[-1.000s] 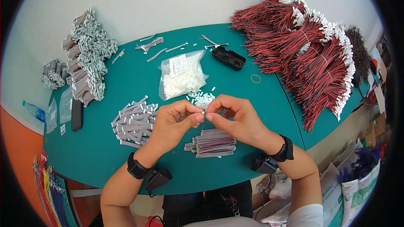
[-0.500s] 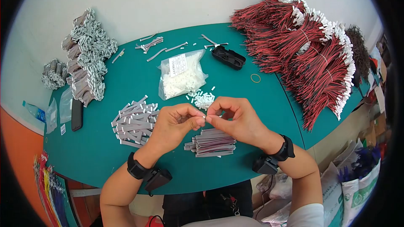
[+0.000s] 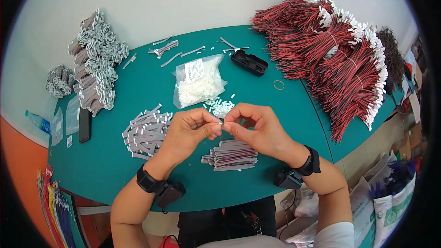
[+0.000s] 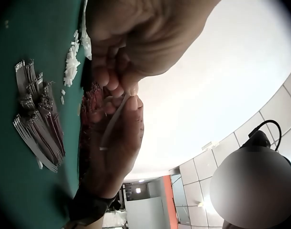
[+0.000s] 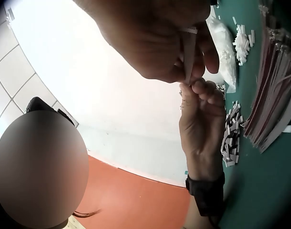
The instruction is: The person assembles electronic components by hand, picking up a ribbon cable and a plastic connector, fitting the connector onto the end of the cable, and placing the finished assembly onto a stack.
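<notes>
While the right hand (image 3: pixel 260 128) pinches a grey strip (image 5: pixel 188 51) mid-frame, the left hand (image 3: pixel 188 133) nips its tip
Looks light and bendy, so likely best gripped close behind that end

The tip of the grey strip (image 5: pixel 188 55) is hidden where the fingers of the left hand (image 3: pixel 193 131) and right hand (image 3: pixel 257 128) meet; what is there is too small to tell; the left arm hides part of the loose strip heap (image 3: pixel 143 134); the words on the label (image 3: pixel 194 70) are too tiny to read; the person's head (image 4: pixel 252 188) is a blur; the bottom edge cuts off the sleeve (image 3: pixel 334 237).
</notes>
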Motion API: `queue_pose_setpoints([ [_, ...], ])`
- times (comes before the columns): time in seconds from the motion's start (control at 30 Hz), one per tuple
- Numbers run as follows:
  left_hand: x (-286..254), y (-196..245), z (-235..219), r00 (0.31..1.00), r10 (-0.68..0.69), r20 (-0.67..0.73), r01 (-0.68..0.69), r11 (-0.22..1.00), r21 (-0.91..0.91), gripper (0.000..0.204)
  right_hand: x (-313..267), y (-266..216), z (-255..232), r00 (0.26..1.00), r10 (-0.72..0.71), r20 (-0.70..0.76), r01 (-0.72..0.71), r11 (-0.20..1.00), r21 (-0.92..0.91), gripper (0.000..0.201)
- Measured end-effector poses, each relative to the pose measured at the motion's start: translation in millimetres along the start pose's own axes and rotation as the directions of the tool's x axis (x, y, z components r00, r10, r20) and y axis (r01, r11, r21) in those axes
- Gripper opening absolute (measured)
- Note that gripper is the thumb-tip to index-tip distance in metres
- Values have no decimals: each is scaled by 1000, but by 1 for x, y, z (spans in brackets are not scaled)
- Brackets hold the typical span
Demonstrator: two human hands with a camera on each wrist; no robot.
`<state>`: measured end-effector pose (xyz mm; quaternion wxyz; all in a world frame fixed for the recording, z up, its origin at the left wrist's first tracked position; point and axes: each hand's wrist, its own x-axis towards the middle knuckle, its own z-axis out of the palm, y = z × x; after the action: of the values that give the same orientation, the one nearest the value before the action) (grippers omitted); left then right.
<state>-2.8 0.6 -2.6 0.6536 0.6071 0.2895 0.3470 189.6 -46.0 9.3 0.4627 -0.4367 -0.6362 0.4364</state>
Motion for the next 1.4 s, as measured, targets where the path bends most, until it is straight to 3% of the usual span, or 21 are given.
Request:
queue_pose_setpoints([
  [0.23,-1,-1,3,1000,27,1,-27,1000,-16,10,-1,1,0,997,-77,-15,77,997,-15,7],
  [0.43,-6,0,7,999,43,-24,-37,980,196,8,-4,5,1,979,-205,13,202,950,-238,7],
  [0.53,-4,0,6,991,126,-43,-119,984,129,7,-1,4,4,985,-160,-60,155,985,-82,9],
  [0.63,-4,3,7,979,191,-65,-187,980,69,8,3,-6,-1,987,146,60,-158,926,343,15],
  [0.73,-1,0,-1,943,333,-7,-322,919,228,11,2,-20,-6,896,349,275,-440,790,427,21],
  [0.83,1,-2,-4,926,377,32,-369,880,298,14,3,-6,-9,885,328,331,-437,832,343,21],
  [0.93,0,3,9,963,251,-94,-233,958,167,17,3,-7,-11,916,311,253,-388,849,358,19],
  [1.13,0,0,4,987,145,69,-155,972,177,32,3,-7,-9,929,289,230,-350,888,298,12],
  [1.4,-2,3,5,992,74,106,-102,952,288,34,0,-5,-3,937,246,250,-293,941,172,15],
])
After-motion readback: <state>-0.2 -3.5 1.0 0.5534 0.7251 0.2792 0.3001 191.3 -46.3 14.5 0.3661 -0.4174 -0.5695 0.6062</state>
